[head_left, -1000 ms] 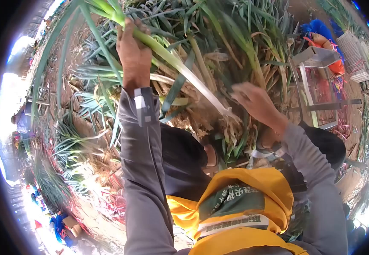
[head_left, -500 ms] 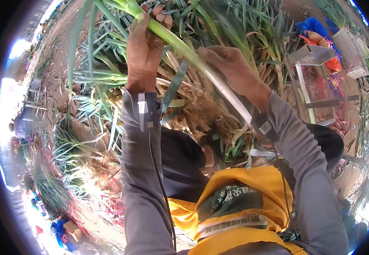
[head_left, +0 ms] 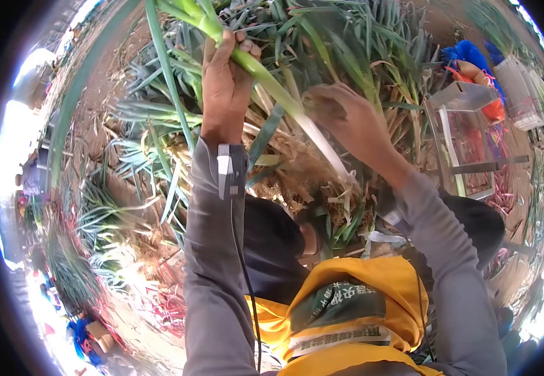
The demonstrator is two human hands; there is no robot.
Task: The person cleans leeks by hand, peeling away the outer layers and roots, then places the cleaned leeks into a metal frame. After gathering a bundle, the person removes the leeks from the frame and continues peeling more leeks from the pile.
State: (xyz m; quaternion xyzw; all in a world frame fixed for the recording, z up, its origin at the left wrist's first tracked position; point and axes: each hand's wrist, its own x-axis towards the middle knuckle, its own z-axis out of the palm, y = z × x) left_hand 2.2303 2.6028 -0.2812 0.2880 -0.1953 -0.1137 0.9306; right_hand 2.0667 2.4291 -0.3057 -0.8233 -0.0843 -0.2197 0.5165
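Note:
A long green onion [head_left: 270, 84] slants across the upper middle, its green leaves at the upper left and its white root end at the lower right. My left hand [head_left: 228, 78] is closed around the green part of its stalk. Just right of the stalk, my right hand [head_left: 350, 119] has bent fingers smeared by motion. Whether these fingertips touch the stalk or hold a bit of leaf I cannot make out. Beneath both hands lies a heap of green onions [head_left: 341, 41] with dry outer leaves and brown roots [head_left: 290, 185].
A metal frame stand [head_left: 463, 97] is at the right, with a pale crate [head_left: 518, 91] and blue strands [head_left: 463, 55] behind it. More green onions [head_left: 74, 269] lie at the left. Red strips [head_left: 165, 310] litter the ground. My knees flank the heap's near side.
The green onion has shifted a little, its root end now left of my right wrist. My right hand has moved slightly right and down, off the stalk's side. My left hand keeps its grip.

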